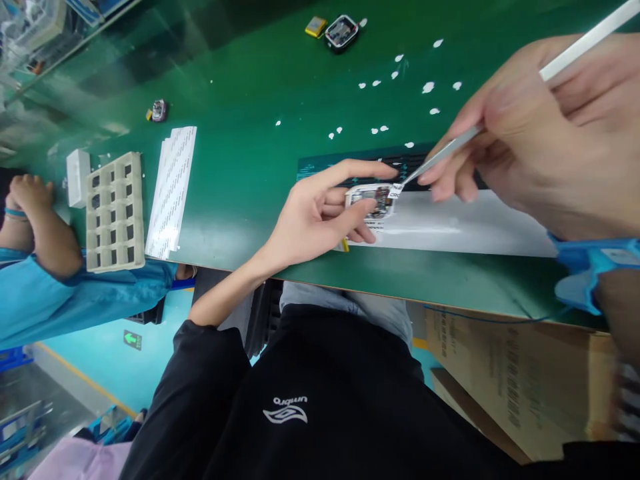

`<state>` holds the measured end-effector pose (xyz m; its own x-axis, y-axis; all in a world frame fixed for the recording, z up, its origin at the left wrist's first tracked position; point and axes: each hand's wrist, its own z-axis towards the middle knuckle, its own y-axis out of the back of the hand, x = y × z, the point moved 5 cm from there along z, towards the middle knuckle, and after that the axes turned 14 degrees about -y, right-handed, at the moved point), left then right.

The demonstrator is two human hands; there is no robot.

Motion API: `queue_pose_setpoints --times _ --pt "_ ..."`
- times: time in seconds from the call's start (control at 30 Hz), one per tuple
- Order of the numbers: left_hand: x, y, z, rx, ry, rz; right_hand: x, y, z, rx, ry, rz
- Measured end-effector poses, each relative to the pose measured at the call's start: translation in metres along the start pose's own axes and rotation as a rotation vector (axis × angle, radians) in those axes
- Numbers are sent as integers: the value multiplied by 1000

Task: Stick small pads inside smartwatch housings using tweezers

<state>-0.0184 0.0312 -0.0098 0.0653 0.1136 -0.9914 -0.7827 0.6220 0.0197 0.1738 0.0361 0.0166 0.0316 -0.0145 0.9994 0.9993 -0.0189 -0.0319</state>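
Note:
My left hand [313, 223] grips a small white-rimmed electronic device [383, 202] by its edges, thumb and fingers around it. Its inside is exposed, showing a circuit board. A yellow piece [345, 245] shows under that hand. My right hand [540, 127] is closed on a pair of metal tweezers [457, 143], slanting down to the left. At their tip a small white printed label [395, 191] touches the device's right corner; whether the tips pinch it, I cannot tell. A long sheet [465, 220], silvery with a dark patterned back strip, lies beneath both hands.
Small white peeled pieces [429, 87] are scattered over the green table [240, 193]. Another opened device [342, 32] lies at the back beside a yellow battery [315, 27]. Leftward are label sheets [171, 190], a compartment tray [115, 213] and a co-worker's arms [47, 220]. My right wrist wears a blue band [593, 267].

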Motion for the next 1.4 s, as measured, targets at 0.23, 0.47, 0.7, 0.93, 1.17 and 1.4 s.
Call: queue_pose_setpoints --times 0.23,0.47,0.7,0.93,1.17,1.4 --pt "-9 -16 6 66 29 -87 6 -9 -3 52 -2 -55" --pt "-10 -17 5 58 12 -153 7 -5 -7 -9 22 -97" --pt "-10 -19 3 56 41 -130 8 -7 -7 -20 1 -116" --pt "-11 -21 0 4 76 -113 9 -9 -7 -43 -6 -110" --pt "-14 -24 0 -34 54 -104 10 -8 -7 -61 -7 -100" --pt "-10 -22 -4 -16 35 12 13 -9 -9 -62 -10 -138"
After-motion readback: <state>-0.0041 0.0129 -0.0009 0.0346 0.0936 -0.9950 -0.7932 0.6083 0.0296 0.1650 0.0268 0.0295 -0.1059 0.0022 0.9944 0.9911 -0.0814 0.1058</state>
